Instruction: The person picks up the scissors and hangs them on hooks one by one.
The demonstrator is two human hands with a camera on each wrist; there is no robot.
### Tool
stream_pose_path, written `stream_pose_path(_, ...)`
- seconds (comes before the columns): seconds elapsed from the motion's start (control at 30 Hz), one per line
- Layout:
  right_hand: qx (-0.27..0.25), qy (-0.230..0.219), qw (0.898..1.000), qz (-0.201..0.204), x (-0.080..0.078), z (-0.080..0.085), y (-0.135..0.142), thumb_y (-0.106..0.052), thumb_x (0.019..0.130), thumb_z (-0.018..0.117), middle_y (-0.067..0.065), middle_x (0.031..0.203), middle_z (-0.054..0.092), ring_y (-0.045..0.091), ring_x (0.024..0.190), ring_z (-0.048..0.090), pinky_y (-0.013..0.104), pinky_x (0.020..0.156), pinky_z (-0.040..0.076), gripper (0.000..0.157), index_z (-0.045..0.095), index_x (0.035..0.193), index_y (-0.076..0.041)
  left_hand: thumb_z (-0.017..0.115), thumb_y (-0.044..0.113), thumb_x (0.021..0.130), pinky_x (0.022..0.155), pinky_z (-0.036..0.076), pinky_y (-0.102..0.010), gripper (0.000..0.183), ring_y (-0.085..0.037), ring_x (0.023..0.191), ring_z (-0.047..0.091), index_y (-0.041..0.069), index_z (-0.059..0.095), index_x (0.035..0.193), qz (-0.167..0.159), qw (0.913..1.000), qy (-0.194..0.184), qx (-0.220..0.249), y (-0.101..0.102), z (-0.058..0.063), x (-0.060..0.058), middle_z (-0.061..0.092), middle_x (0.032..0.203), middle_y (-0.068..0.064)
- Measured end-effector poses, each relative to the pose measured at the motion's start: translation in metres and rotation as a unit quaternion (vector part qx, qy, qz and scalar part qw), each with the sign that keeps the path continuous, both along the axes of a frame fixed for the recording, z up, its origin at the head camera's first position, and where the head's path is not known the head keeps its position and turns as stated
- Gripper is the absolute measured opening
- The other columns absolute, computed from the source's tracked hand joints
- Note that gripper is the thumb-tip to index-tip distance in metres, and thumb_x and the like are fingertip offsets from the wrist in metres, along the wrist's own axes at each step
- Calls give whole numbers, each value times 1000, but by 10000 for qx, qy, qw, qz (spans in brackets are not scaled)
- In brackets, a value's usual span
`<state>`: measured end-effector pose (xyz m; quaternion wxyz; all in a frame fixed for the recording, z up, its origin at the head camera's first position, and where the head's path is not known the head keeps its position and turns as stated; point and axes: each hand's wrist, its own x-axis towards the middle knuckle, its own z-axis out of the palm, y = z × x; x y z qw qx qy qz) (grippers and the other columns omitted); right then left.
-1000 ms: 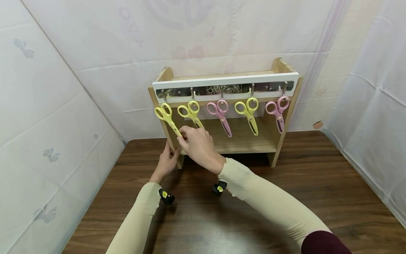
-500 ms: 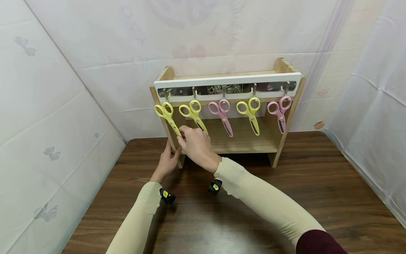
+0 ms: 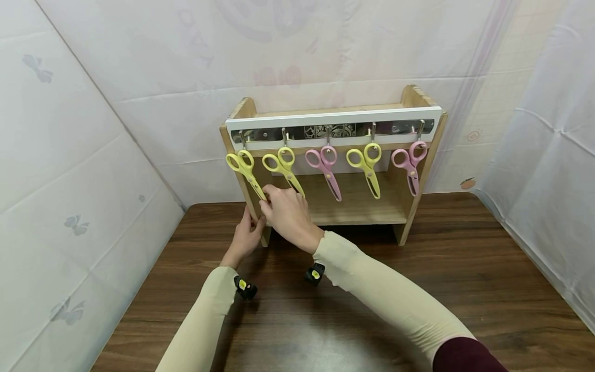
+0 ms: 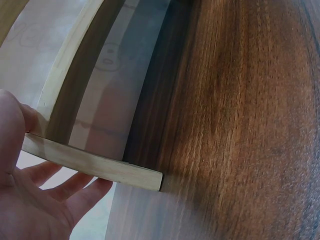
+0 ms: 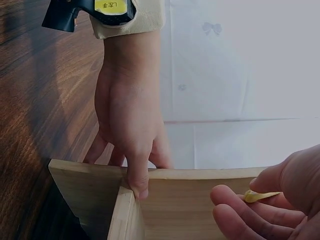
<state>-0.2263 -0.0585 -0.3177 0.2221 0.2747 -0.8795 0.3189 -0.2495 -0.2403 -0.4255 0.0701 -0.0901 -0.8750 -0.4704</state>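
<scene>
Five-hook details aside, several scissors hang by their finger loops from a metal hook rail (image 3: 274,134) on a small wooden shelf (image 3: 358,209). My right hand (image 3: 290,217) pinches the lower blade end of the leftmost yellow scissors (image 3: 251,179); their tip (image 5: 252,196) shows between thumb and fingers in the right wrist view. These scissors slant down to the right, one loop still on its hook. Low on the shelf's left side, my left hand (image 3: 244,238) grips the side panel (image 4: 100,162), thumb inside and fingers outside.
To the right hang another yellow pair (image 3: 281,163), a pink pair (image 3: 325,168), a further yellow pair (image 3: 367,166) and a pink pair (image 3: 410,164). The shelf stands on a dark wooden table (image 3: 288,330), with cloth-covered walls (image 3: 139,67) behind and beside it.
My right hand has shifted slightly left relative to the shelf, still pinching the yellow scissors. The left hand keeps its grip on the side panel. The head view has moved slightly.
</scene>
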Motion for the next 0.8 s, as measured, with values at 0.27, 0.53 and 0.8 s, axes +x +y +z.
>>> stream_pose_path(0.27,-66,82,9999,-3,0,-1,0,-21,103,64,-6,62,56,8,41,45,22,37,32,13,71,109,-12,45,28,111,100,51,-59,59,-43,128,56,18,18,163,4,10000,-15,4,0,0,1,49,147,-25)
stream_pose_path(0.53,-109,85,9999,-39,-1,-3,4,-22,104,63,-6,63,58,8,40,45,22,37,32,17,71,114,-11,45,27,111,99,51,-59,60,-44,130,55,17,17,163,-4,10000,2,-4,3,-1,0,47,148,-26)
stream_pose_path(0.8,92,93,9999,-47,9,-2,9,-25,104,61,-2,69,62,9,43,46,23,37,33,34,66,133,-7,43,29,112,96,53,-59,57,-43,124,60,11,21,161,63,9991,-30,-430,1,2,5,55,141,-28)
